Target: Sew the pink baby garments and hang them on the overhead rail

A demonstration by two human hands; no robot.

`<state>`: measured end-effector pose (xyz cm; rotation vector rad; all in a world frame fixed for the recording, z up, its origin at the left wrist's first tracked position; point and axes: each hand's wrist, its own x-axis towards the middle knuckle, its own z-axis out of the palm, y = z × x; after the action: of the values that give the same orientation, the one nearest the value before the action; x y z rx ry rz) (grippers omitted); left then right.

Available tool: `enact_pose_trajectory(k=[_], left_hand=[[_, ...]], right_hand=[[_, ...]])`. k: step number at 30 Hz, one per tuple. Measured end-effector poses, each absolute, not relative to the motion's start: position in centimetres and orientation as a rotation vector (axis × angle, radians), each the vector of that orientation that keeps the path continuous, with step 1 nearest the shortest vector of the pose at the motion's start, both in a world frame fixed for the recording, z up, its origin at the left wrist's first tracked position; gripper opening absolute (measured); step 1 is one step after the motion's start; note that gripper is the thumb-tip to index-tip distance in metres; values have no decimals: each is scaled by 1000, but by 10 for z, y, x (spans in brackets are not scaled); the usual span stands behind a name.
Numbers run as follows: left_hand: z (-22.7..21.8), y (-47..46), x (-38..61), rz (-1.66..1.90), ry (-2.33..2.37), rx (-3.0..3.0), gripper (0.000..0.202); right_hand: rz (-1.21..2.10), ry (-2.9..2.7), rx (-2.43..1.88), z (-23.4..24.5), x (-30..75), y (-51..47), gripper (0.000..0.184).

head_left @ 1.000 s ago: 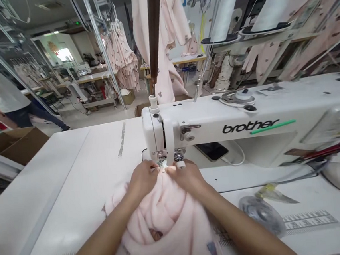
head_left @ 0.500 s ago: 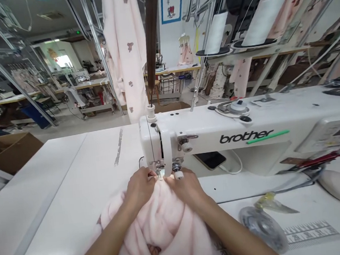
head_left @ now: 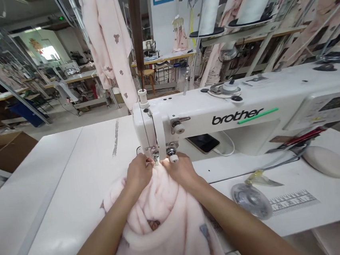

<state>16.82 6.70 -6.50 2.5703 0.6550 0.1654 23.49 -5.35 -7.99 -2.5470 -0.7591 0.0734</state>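
Note:
A pale pink plush fabric piece with small brown and grey motifs lies bunched on the table and hangs toward me. Its far edge runs under the presser foot of a white sewing machine. My left hand grips the fabric just left of the foot, fingertips pinched. On the other side, my right hand holds the fabric close to the foot, its fingers partly hidden behind the tension knob.
Under the machine arm lies a phone with a white cable. To the right are a clear bobbin case, a yellow-handled pointed tool and a beige oval pad. A cardboard box stands at left, thread cones behind.
The view has tilted down and shifted slightly, so the machine sits higher in the picture. Both hands stay at the presser foot, holding the fabric.

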Motion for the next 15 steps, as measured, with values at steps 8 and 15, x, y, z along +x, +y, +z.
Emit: enact_pose_trajectory(k=[8, 15], left_hand=[[-66, 69, 171, 181, 654, 2580, 12], [-66, 69, 174, 206, 666, 2609, 18]], right_hand=[[5, -753, -2603, -81, 235, -50, 15], [-41, -787, -2626, -81, 232, -49, 18]])
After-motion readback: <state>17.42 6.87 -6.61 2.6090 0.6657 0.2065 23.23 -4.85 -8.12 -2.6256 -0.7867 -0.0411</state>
